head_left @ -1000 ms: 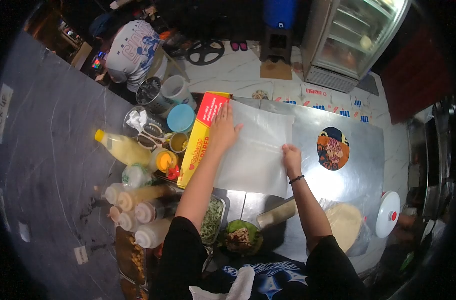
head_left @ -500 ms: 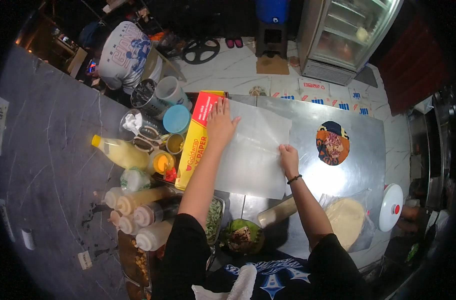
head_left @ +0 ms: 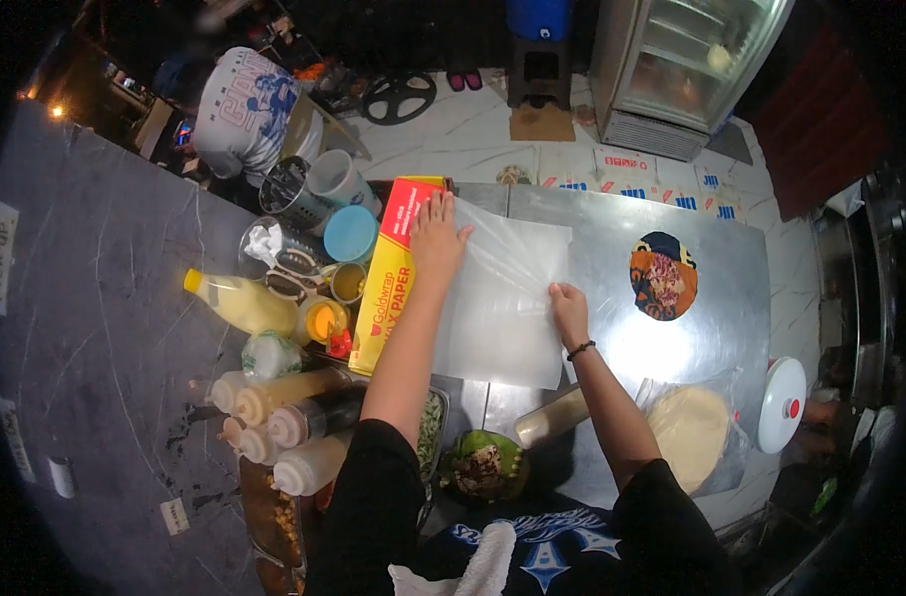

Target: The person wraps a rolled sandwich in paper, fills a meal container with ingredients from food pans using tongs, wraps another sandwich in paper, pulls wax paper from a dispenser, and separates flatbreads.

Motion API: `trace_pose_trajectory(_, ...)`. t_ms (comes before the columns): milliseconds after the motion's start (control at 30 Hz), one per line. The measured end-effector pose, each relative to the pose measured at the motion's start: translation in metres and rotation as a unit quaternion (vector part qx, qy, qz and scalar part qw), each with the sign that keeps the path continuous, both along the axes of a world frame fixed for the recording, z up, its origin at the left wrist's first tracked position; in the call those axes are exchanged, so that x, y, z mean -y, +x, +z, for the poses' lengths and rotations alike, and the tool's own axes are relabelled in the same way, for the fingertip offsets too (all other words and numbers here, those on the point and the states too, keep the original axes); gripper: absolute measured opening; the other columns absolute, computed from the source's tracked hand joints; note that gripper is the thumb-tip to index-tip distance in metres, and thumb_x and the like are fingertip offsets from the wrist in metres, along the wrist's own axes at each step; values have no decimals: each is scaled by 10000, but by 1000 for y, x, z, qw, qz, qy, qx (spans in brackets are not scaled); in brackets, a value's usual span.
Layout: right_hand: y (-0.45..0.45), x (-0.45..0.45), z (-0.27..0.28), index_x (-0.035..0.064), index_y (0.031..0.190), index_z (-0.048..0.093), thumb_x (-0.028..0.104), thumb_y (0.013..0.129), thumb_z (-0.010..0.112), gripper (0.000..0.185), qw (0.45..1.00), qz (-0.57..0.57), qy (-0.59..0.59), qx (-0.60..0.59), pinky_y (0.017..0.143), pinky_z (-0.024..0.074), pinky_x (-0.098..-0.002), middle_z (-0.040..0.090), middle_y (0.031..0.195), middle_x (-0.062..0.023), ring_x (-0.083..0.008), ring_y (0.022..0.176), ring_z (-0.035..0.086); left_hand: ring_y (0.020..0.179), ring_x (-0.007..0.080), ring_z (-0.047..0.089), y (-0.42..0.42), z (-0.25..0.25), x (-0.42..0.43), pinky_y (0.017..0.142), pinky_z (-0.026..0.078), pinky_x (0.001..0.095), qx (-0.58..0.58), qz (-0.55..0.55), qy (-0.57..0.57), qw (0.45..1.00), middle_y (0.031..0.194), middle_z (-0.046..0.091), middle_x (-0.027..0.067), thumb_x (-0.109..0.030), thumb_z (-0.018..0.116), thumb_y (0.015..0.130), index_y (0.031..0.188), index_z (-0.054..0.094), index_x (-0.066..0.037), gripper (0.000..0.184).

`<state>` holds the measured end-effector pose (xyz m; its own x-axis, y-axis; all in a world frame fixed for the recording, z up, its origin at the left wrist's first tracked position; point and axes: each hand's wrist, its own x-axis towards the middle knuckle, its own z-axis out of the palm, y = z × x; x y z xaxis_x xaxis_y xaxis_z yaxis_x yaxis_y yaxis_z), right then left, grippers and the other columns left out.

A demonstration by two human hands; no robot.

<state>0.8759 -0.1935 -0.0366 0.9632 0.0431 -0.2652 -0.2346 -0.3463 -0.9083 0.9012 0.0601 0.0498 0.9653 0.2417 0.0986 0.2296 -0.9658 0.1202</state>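
Observation:
A sheet of wax paper (head_left: 498, 338) stretches from a long yellow and red wax paper box (head_left: 378, 318) over the metal table (head_left: 612, 219). My left hand (head_left: 438, 238) lies flat across the box's upper part and the paper beside it, fingers stretched out. At the sheet's right edge, my right hand (head_left: 569, 313) pinches the paper between thumb and fingers. Creases fan out from that pinch toward the box. A rolling pin (head_left: 552, 417) lies below the sheet, close to my right forearm.
Left of the box stand squeeze bottles (head_left: 314, 462), a yellow-capped bottle (head_left: 244, 301) and a blue-lidded tub (head_left: 352, 233). Flat dough rounds (head_left: 689, 432) in plastic lie at lower right, near a white lid (head_left: 782, 407). A person (head_left: 244, 109) sits beyond the table.
My right hand has shifted slightly left with the paper's edge, and the sheet shows more creases and tension. My left hand stays on the box.

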Motion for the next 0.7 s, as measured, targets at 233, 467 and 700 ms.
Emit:
trace_pose_trajectory(233,-2,-3,-9,-34,840,680,273,871,581,324,999,-10,-16,31,703,478,-393,672,767,-206,-313,739,644,1383,316,340,1,-2,0,1126,281,437,-7,-3,18,1000,1532,316,141,-434,559,909,1483,305,-68,727)
trace_pose_trajectory(467,-10,-12,-3,-33,830,682,271,849,591,319,999,-30,-28,14,673,485,-407,654,729,-225,-345,701,648,1372,299,359,1,-5,0,1110,313,426,6,-1,48,999,1516,347,125,-427,616,870,1471,337,-83,747)
trace_pose_trajectory(700,-8,-13,-5,-13,856,696,270,864,581,306,998,-17,-54,-18,715,493,-426,667,787,-236,-387,775,656,1389,297,338,2,-6,0,1138,263,434,-13,14,45,999,1534,316,131,-402,607,878,1471,346,-95,717)
